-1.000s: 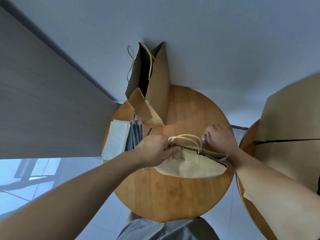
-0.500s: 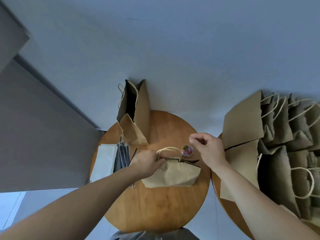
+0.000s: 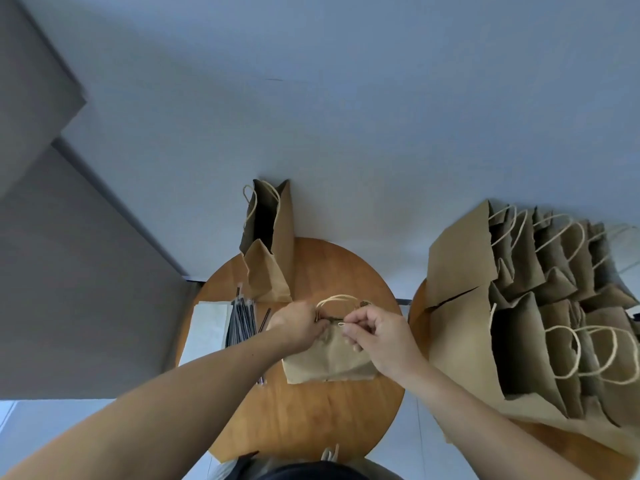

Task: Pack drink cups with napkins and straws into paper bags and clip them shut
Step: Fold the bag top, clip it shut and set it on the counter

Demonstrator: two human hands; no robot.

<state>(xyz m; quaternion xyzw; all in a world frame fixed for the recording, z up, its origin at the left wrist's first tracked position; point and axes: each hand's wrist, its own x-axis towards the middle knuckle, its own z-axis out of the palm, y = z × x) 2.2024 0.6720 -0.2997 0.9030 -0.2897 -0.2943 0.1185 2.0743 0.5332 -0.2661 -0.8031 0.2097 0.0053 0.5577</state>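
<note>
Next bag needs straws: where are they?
Head view, left part of the round table: the straws lie between the napkins and the left hand.

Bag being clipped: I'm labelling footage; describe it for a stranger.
On the centre table, find the paper bag nearest the person. The left hand grips its closed top and the right hand pinches a clip; the bag behind stands open.
</note>
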